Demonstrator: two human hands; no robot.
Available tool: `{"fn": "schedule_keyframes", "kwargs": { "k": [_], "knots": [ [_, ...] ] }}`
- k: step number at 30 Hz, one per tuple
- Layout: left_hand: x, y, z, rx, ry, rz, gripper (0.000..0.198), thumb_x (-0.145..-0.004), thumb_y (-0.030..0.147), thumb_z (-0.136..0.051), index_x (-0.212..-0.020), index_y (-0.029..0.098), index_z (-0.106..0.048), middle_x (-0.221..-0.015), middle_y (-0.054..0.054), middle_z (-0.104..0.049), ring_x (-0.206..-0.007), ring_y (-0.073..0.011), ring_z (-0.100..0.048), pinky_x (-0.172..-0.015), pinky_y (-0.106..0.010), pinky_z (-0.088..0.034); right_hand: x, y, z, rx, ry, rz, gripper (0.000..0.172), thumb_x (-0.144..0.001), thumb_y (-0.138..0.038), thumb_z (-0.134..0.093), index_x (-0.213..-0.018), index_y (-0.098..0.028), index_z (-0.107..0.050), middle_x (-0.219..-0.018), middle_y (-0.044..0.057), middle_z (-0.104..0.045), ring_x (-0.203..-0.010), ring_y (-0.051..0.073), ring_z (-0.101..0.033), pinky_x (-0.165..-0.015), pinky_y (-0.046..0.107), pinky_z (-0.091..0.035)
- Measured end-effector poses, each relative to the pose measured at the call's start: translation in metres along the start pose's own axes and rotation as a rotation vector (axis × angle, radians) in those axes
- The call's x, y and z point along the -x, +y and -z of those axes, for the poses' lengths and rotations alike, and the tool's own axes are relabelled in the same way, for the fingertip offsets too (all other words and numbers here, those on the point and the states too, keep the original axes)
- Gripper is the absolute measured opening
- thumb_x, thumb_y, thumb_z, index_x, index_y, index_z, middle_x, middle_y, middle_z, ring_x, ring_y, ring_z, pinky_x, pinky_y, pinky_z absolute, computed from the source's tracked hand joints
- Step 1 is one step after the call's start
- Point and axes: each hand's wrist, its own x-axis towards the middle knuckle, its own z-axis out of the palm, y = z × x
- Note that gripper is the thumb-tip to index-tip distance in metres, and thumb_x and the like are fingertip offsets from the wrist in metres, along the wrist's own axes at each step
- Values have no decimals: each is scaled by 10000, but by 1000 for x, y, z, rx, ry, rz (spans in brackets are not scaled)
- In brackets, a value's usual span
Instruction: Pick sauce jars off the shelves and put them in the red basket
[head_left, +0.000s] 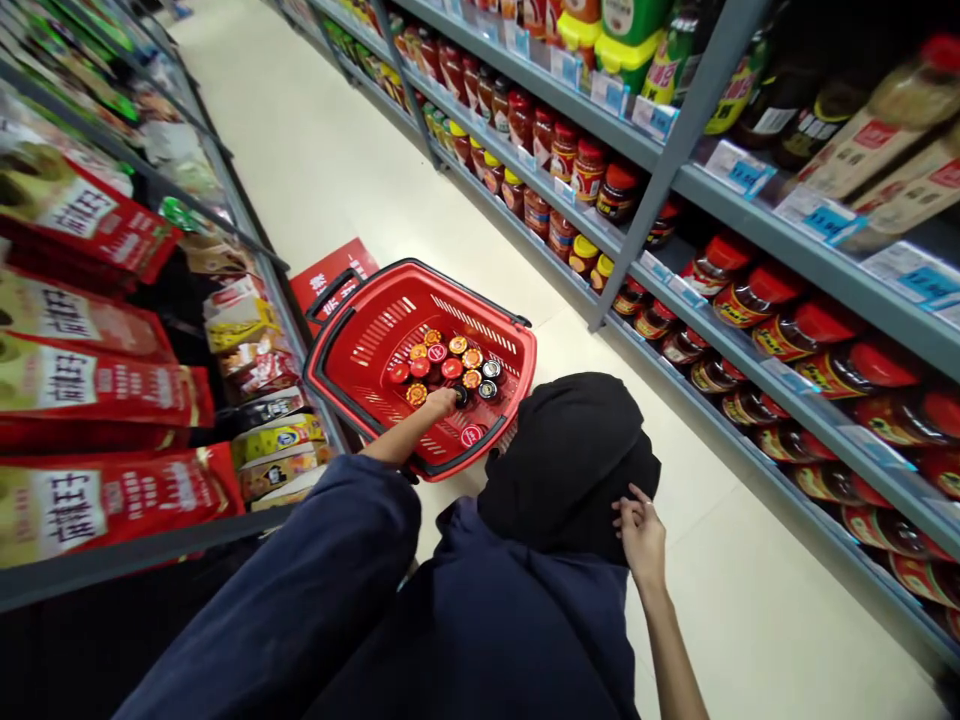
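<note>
On the floor in front of me stands a red shopping basket point(517, 365) with black handles. Several jars with red, orange-patterned and dark lids point(451, 368) are grouped upright inside it. My left hand point(441, 403) reaches over the near rim, its fingers closed at a black-lidded jar point(460, 397) at the group's near side. The fingertips are partly hidden. Apart from the group, a red-lidded jar point(472, 435) is near the basket's front wall. My right hand point(640, 520) is beside my black-clad knee, its fingers loosely bent and apart, holding nothing.
Grey shelving point(652, 262) on the right carries rows of sauce jars point(806, 330) and bottles. At the left, a rack holds red snack bags point(112, 395) and small packets point(281, 435). A red sign point(330, 275) is behind the basket. The pale floor point(300, 130) runs between the shelves.
</note>
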Motion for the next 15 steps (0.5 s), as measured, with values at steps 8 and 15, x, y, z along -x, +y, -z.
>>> {"fn": "schedule_keyframes", "kwargs": {
  "k": [8, 15],
  "knots": [
    [-35, -51, 18, 36, 151, 296, 469, -951, 374, -695, -1355, 163, -583, -1404, -139, -584, -1205, -285, -626, -1000, -503, -560, 1, 2, -3, 136, 158, 45, 285, -795, -552, -591, -887, -290, -659, -815, 58, -766, -624, 289, -761, -527, 409, -638],
    [-60, -69, 25, -71, 198, 175, 994, -790, 366, -809, -1494, -77, -264, -1533, -393, -379, -1448, -462, -362, -1048, -476, -454, -4, 12, 2, 290, 115, 61, 330, -887, -487, -498, -1025, -235, -661, -1022, 114, -784, -691, 240, -745, -721, 417, -635]
  ]
}}
